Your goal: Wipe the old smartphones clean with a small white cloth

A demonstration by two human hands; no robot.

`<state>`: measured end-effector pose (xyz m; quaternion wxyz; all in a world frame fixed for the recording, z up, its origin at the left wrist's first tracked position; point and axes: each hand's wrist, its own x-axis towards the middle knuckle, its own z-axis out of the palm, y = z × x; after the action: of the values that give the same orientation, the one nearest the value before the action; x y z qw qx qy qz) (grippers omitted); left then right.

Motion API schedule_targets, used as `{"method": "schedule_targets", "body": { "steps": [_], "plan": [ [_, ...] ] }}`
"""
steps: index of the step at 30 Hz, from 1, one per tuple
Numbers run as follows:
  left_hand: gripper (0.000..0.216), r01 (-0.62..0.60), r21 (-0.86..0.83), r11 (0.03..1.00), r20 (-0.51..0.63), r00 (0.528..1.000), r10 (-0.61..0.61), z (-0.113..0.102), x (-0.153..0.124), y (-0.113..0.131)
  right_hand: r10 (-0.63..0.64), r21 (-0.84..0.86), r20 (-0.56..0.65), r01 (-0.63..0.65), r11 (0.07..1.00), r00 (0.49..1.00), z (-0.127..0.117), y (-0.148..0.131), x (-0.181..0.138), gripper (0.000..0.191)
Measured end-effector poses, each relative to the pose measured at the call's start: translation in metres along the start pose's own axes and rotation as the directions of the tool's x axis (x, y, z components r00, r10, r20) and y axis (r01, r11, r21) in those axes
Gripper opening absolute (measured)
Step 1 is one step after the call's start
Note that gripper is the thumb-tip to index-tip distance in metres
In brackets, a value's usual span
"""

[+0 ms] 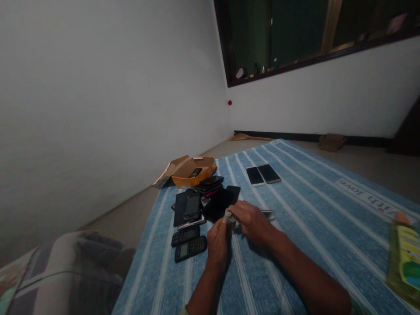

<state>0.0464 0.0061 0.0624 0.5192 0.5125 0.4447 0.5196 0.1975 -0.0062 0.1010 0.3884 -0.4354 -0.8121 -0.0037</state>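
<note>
Pinched between my left hand and my right hand is a small, crumpled, pale cloth. The fingers of both hands are closed on it, close together above the striped cover. Partly hidden behind my right hand, a light-edged flat phone lies on the cover. Just beyond my hands, dark phones lie in a heap, with a black one nearest. Left of my left hand sit two black keypad phones, side by side. A dark touchscreen phone rests on a larger black flat item.
An opened orange cardboard box stands behind the heap, with a phone in it. Two smartphones lie farther back on the blue striped cover. A bottle of yellowish liquid is at the right edge. A white wall rises at left.
</note>
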Motion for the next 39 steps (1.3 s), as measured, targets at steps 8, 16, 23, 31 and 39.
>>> {"method": "schedule_targets", "body": {
  "steps": [8,16,23,31,39],
  "plan": [
    [0.031,-0.074,0.275,0.959,0.01,0.997,0.074,-0.014,-0.005,0.0,0.012,-0.219,0.115,0.013,0.976,0.993,0.031,-0.015,-0.007,0.016],
    [0.032,-0.094,0.303,0.948,0.028,0.996,0.09,-0.016,-0.004,0.002,-0.061,-0.227,-0.041,0.05,0.973,0.997,0.04,-0.015,-0.019,0.015],
    [0.035,-0.099,0.291,0.952,0.086,0.993,0.077,-0.012,-0.007,0.002,-0.039,-0.134,-0.125,0.023,0.991,0.991,0.035,-0.011,-0.029,0.022],
    [0.039,-0.068,0.274,0.959,0.018,0.998,0.066,-0.012,-0.007,0.001,0.07,-0.179,-0.153,-0.097,0.979,0.986,0.022,0.001,-0.04,0.029],
    [0.046,-0.037,0.313,0.949,0.018,0.999,0.033,-0.01,-0.007,0.005,0.093,-0.224,-0.212,-0.141,0.964,0.973,0.021,-0.008,-0.045,0.03]
  ]
}}
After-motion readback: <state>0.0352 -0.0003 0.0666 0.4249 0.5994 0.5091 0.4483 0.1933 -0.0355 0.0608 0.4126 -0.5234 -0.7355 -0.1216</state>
